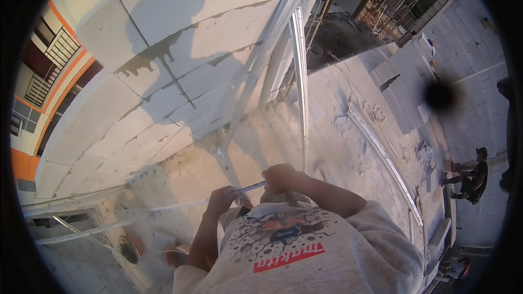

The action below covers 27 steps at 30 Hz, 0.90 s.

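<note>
In front of my chest, my left hand [220, 200] and my right hand [280, 178] are both closed on a narrow silver-blue strip [252, 187]. Its short span between the hands tilts slightly up to the right. A long, pale, thin length [174, 206] stretches from my left hand toward the left; whether it is one piece with the strip I cannot tell. Beside my left hand is a small whitish and brown item [243, 200], too unclear to name. My fingers partly hide what they grip.
A pale block wall [180, 87] carrying my shadow rises ahead. Metal profiles [299, 71] lean upright at its end. Another long metal profile [384, 158] lies on the dusty floor [332, 152] to the right. A person in dark clothes [475, 177] sits at the far right.
</note>
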Available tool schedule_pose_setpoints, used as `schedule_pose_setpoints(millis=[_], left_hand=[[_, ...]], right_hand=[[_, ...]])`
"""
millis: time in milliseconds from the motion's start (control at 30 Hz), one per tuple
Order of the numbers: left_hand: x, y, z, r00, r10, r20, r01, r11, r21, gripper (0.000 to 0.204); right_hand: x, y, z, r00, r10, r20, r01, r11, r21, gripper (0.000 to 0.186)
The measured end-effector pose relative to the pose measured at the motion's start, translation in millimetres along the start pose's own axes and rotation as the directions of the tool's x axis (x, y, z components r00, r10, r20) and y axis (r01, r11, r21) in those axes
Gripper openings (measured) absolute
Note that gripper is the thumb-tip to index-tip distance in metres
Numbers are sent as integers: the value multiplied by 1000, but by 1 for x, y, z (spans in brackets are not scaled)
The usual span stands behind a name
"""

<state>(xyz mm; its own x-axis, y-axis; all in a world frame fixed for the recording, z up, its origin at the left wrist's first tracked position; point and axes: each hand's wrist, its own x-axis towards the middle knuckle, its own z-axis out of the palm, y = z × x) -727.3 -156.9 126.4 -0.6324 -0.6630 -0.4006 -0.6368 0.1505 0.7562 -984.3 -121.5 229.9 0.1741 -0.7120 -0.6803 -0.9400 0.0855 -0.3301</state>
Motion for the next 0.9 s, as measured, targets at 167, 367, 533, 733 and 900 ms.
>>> schedule_pose_setpoints(millis=[167, 367, 533, 733, 900], left_hand=[[6, 22, 13, 998, -42, 44, 42, 999, -10, 27], [64, 126, 68, 970, 1, 244, 12, 999, -48, 31], [79, 126, 96, 975, 36, 217, -60, 993, 104, 30], [38, 48, 94, 980, -193, -41, 197, 967, 161, 32], [11, 15, 125, 898, -419, -134, 421, 907, -14, 37]], right_hand=[[-36, 79, -21, 997, -71, -2, 71, 996, -56, 36], [-44, 109, 12, 994, -112, -5, 112, 991, 72, 36], [-45, 122, 30, 995, -89, 42, 85, 992, 98, 33], [-71, 211, 26, 965, 98, 242, -128, 986, 109, 33], [-57, 239, 46, 950, 72, 303, -85, 996, 27, 36]])
